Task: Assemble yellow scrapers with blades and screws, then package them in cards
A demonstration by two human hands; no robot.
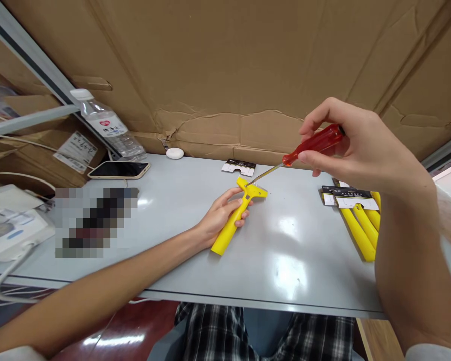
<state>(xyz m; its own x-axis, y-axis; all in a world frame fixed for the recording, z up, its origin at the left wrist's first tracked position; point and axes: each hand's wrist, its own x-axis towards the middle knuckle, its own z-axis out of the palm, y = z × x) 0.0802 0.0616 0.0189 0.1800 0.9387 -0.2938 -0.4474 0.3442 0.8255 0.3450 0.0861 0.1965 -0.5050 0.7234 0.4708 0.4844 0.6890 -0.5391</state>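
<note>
A yellow scraper lies tilted over the grey table, its wide head pointing away from me. My left hand is wrapped round its handle just below the head. My right hand grips the red handle of a screwdriver between thumb and fingers. The screwdriver's metal shaft slants down to the left, and its tip meets the left part of the scraper head, at what looks like a screw. Another small screw or hole shows on the head's right side.
Several yellow scrapers with black-and-white cards lie at the right, partly behind my right forearm. A card, a white round object, a phone and a bottle are along the back. Cardboard stands behind the table.
</note>
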